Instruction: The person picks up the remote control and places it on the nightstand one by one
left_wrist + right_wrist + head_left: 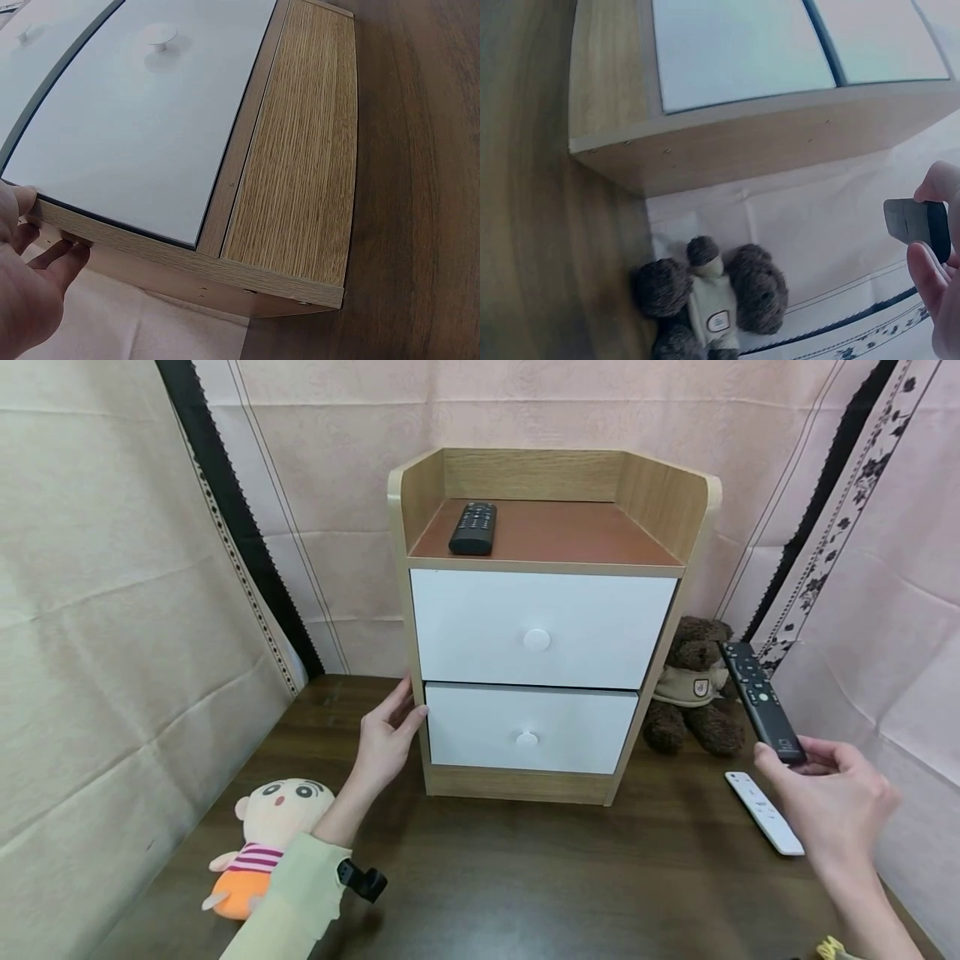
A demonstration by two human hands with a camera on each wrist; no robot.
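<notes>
We extend both forearms: our left hand (386, 739) rests against the left side of the cabinet (480, 627), grip apart; our right hand (840, 797), raised to the cabinet's right, clamps its grip on a black remote (762, 702).

Open room lay on the tabletop (525, 877) before the cabinet (517, 783), between the plush doll (281, 814) and the white remote (765, 814); the teddy bear (693, 685) obstructed passage beside the cabinet's right wall, while the shelf remote (474, 529) left the top shelf's (577, 537) right part free
</notes>
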